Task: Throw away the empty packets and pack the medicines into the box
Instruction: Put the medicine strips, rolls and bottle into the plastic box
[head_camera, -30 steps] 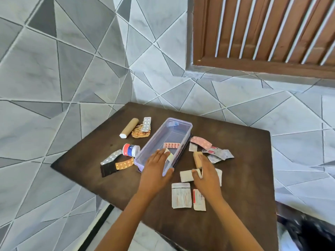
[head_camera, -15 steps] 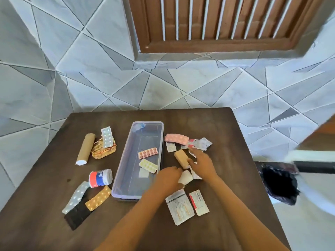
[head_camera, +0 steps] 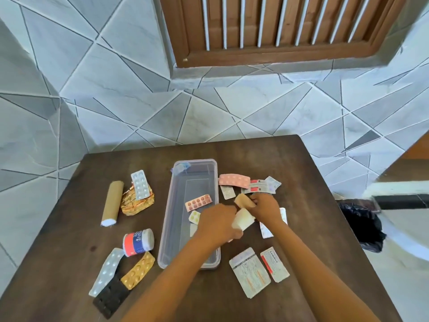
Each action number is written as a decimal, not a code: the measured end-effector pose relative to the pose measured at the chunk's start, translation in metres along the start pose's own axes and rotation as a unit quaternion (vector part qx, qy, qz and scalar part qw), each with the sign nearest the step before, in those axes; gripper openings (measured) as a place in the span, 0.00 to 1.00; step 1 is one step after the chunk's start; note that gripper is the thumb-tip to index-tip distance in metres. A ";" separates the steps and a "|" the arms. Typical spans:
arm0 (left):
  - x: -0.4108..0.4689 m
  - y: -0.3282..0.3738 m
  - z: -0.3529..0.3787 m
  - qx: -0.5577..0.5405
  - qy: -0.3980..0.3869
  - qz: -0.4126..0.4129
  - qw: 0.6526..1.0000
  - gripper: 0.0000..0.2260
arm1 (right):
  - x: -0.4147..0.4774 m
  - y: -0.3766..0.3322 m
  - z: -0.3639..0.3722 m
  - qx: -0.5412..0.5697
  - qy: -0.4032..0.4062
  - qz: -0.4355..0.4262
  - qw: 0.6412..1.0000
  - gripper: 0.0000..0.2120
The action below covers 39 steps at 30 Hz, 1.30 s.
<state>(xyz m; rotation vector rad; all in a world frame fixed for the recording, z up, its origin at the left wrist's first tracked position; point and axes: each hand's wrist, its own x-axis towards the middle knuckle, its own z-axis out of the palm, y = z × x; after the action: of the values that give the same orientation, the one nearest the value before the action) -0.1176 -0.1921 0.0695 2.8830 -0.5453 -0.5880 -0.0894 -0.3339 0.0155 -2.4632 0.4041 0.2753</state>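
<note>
A clear plastic box point(head_camera: 214, 182) lies open in the middle of the dark table point(head_camera: 301, 228). In it are an orange-pink blister strip point(head_camera: 198, 202) and a yellow strip point(head_camera: 194, 216). My left hand point(head_camera: 218, 225) reaches over the box's right rim and is closed on a white packet point(head_camera: 243, 220). My right hand point(head_camera: 265, 206), just right of it, pinches a tan packet point(head_camera: 241, 201). Two flat printed sachets point(head_camera: 250, 271) lie near the front. A pink strip point(head_camera: 234, 180) and several crumpled packets point(head_camera: 263, 185) lie beyond my right hand.
Left of the box are a cardboard roll point(head_camera: 113, 203), gold foil point(head_camera: 137, 203), a silver blister point(head_camera: 140, 188), a red-blue tape roll point(head_camera: 138, 242), and silver point(head_camera: 108, 270), gold point(head_camera: 138, 270) and black point(head_camera: 111, 298) strips. A black bin bag point(head_camera: 362, 225) stands past the table's right edge.
My left hand has left the box's near rim and moved right onto the white packet. My right hand has shifted forward onto the tan packet. The view has swung right.
</note>
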 end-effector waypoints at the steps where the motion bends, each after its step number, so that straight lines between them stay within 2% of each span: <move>1: -0.004 -0.010 -0.009 -0.006 0.016 -0.007 1.000 0.24 | -0.003 -0.004 -0.004 0.011 0.014 -0.001 1.000 0.14; 6: -0.030 -0.075 -0.030 -0.001 0.057 -0.046 0.997 0.22 | -0.031 -0.032 -0.023 0.090 0.077 -0.013 0.993 0.17; 8: -0.037 -0.092 -0.028 -0.003 0.055 -0.061 0.997 0.22 | -0.048 -0.051 -0.019 0.104 0.049 -0.034 0.993 0.18; 11: -0.045 -0.107 -0.021 -0.004 0.051 -0.058 0.997 0.22 | -0.066 -0.079 0.007 0.086 -0.037 -0.041 0.995 0.23; 14: -0.051 -0.117 -0.016 0.013 0.038 -0.044 0.998 0.21 | -0.075 -0.095 0.039 0.024 -0.042 -0.065 0.997 0.29; 16: -0.052 -0.122 -0.014 0.019 0.025 -0.024 0.999 0.21 | -0.076 -0.098 0.049 -0.031 -0.023 -0.082 0.996 0.27; 19: -0.053 -0.125 -0.012 0.041 0.004 0.008 0.999 0.21 | -0.079 -0.103 0.053 -0.099 -0.023 -0.095 0.990 0.17; 23: -0.052 -0.126 -0.013 0.026 0.027 0.004 0.999 0.21 | -0.080 -0.106 0.052 -0.164 -0.052 -0.079 0.982 0.16; 26: -0.051 -0.129 -0.014 0.013 0.041 0.008 0.999 0.20 | -0.082 -0.104 0.059 -0.152 -0.060 -0.059 0.985 0.26; 29: -0.050 -0.130 -0.013 0.005 0.036 0.008 0.999 0.21 | -0.084 -0.105 0.065 -0.176 -0.052 -0.065 0.981 0.19; 31: -0.049 -0.132 -0.012 -0.012 0.040 -0.002 0.999 0.21 | -0.087 -0.106 0.069 -0.216 -0.063 -0.072 0.972 0.14; 34: -0.048 -0.137 -0.013 -0.043 0.054 -0.012 0.998 0.22 | -0.087 -0.104 0.072 -0.285 -0.066 -0.115 0.949 0.12; 36: -0.048 -0.137 -0.013 -0.050 0.055 -0.013 0.997 0.22 | -0.083 -0.099 0.071 -0.333 -0.075 -0.177 0.923 0.16; 39: -0.049 -0.137 -0.011 -0.057 0.051 -0.015 0.997 0.21 | -0.074 -0.086 0.073 -0.427 -0.141 -0.242 0.860 0.25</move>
<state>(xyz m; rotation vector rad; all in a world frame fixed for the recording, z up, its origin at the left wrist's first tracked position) -0.1111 -0.0466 0.0675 2.7989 -0.4411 -0.4575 -0.1355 -0.2074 0.0268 -3.1802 -0.6061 0.7019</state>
